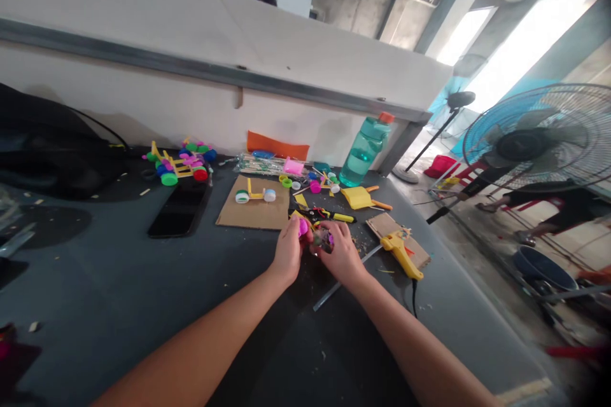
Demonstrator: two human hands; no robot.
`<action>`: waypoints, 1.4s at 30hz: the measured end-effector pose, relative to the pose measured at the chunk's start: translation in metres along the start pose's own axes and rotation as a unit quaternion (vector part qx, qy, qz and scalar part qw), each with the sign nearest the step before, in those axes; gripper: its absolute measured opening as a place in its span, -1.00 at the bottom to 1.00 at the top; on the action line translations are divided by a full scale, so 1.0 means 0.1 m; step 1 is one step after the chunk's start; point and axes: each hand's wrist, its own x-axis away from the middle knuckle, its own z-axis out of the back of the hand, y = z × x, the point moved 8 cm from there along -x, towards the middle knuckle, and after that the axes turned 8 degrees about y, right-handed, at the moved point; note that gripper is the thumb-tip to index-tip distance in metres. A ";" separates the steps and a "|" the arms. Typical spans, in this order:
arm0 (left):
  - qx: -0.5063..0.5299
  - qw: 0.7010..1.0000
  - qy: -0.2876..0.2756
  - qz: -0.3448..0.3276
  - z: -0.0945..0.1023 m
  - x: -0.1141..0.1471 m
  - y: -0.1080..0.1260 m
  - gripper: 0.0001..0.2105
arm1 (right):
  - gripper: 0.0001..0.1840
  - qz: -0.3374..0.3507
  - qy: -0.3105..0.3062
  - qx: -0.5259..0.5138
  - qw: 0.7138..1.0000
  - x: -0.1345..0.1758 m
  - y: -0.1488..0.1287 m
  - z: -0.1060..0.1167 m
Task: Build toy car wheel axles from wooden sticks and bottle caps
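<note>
Cap (303,227), pink, in left grip (287,251), right grip (342,253) beside.

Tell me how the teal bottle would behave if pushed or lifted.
The teal bottle likely has some heft, being partly filled with liquid. Pushed near its orange cap, it might tip, standing taller than wide.

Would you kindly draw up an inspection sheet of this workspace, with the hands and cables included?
Surface: dark tabletop, strewn with small scraps.
Things in hand: pink piece; neighbouring parts too blurred to name.
Clutter: phone, teal bottle, cardboard sheet, loose caps.
Hands: left hand holds the pink piece; right hand close beside it, grip unclear.
Cables: black cord leads from the yellow glue gun.
Surroundings: large fan beyond the table's right edge.
</note>
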 end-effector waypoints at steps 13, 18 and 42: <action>-0.072 0.995 0.060 -0.026 0.23 -0.17 0.11 -0.63 | -0.87 0.028 0.010 0.032 0.999 -0.48 -0.21 0.24; -0.141 0.989 0.029 -0.035 0.24 -0.18 -0.01 -0.59 | -0.81 0.094 -0.048 0.094 0.990 -1.31 -0.46 -0.31; -0.007 0.996 0.093 -0.004 0.37 -0.28 0.03 -0.53 | -0.78 0.140 -0.317 0.040 0.937 -1.34 -0.67 -0.66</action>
